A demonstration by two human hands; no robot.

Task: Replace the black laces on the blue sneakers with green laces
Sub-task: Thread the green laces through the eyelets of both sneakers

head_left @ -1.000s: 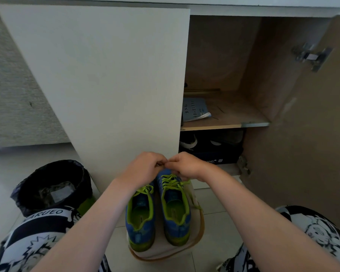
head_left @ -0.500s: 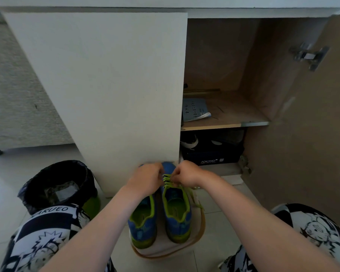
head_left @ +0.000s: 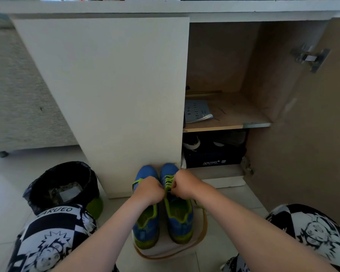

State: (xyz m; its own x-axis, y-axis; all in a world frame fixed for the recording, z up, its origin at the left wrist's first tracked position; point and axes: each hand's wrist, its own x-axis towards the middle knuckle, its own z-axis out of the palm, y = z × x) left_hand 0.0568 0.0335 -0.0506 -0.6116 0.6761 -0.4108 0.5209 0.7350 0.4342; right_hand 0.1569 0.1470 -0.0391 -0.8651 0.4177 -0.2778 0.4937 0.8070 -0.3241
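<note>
Your left hand (head_left: 148, 190) and right hand (head_left: 185, 184) are close together over the laced part of the right sneaker (head_left: 180, 218), knuckles almost touching. The fingers of both are curled in, each pinching the green lace (head_left: 168, 182) that runs up from the eyelets into the narrow gap between them. The exact fingertip hold is hidden behind the backs of your hands. The left sneaker (head_left: 145, 222) stands just beside the right one, side against side. Its own green lacing shows at the edge of your left hand, which covers the rest of it. Both blue shoes stand upright on a beige mat (head_left: 196, 246) on the tiled floor (head_left: 220, 203). Their heels sit toward the mat's near edge and their toes point at the bottom edge of the closed white cabinet door (head_left: 110, 95), close to or touching it. To the right of that door the cabinet is open. A booklet (head_left: 196, 111) lies at the left end of its wooden shelf (head_left: 234, 122), and a dark shoebox (head_left: 212, 160) marked AOKANG sits in the compartment below. The open door (head_left: 312, 134) stands at the far right with its hinge showing. On the floor to your left, well apart from the mat, is a bin lined with a black bag (head_left: 63, 183), beside your patterned knee (head_left: 53, 232).
</note>
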